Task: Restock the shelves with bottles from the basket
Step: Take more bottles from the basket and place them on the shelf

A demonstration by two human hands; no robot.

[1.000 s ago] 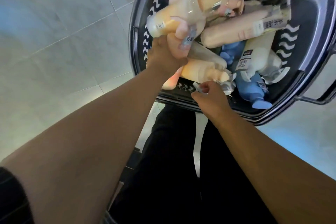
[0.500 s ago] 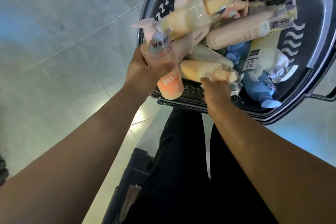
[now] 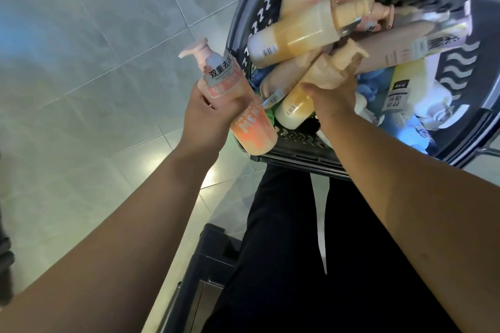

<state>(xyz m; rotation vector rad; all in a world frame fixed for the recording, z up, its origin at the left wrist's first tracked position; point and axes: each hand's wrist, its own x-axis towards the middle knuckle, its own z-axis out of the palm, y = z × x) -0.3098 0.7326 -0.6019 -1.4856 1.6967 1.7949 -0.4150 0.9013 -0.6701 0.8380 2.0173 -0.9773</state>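
A shop is being indicated by a dark plastic shopping basket (image 3: 297,155) at one o'clock, piled with barcoded pump bottles (image 3: 295,35), and by glossy grey floor tiles (image 3: 94,89) at ten o'clock.

Left hand (image 3: 208,113) grips pink bottle (image 3: 230,94); right hand (image 3: 334,97) grips yellow bottle (image 3: 311,89).

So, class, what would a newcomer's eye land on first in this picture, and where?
The orange pump bottle held in the left hand, at the left edge of the dark basket, above the tiled floor. Next, the right hand gripping a yellow bottle in the heap of bottles inside the basket.
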